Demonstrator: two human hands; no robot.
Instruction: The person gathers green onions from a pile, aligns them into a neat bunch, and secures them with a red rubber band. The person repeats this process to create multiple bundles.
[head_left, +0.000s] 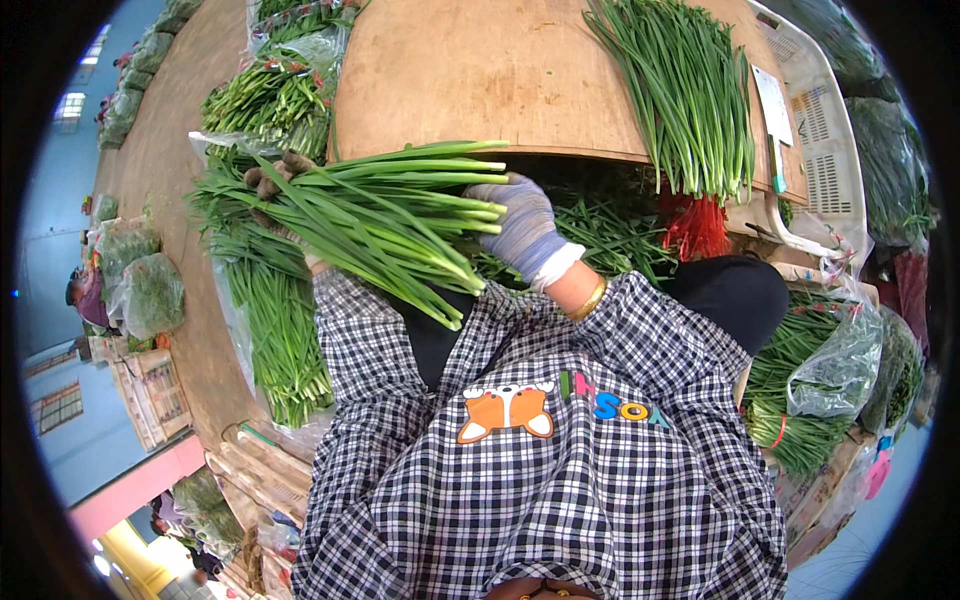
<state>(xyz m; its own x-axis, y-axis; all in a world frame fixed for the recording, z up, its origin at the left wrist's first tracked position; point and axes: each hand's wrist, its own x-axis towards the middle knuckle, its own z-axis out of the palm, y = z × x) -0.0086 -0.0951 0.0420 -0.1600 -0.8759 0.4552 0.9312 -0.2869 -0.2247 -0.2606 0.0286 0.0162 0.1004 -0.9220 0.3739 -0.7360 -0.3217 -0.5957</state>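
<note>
My left hand (279, 180), in a soiled brown glove, is shut on a bunch of green garlic chives (390, 217). The leaves spread left past it and the pale cut ends point right. At those ends is my right hand (521, 225), in a grey-blue glove with a gold bracelet at the wrist. Its fingers are partly hidden behind the stalks, so its grip cannot be told. Ahead lies a wooden board (487, 82), bearing a pile of chives (686, 97) at its right. Beside the pile lies a cleaver (772, 112) with a green handle.
Red ties (697, 229) hang below the board near loose leaves (607, 232). A white plastic crate (825, 150) stands at the right, bagged chives (832, 360) below it. More chives (281, 330) lie on plastic at my left. Other people (90, 296) are at the far left.
</note>
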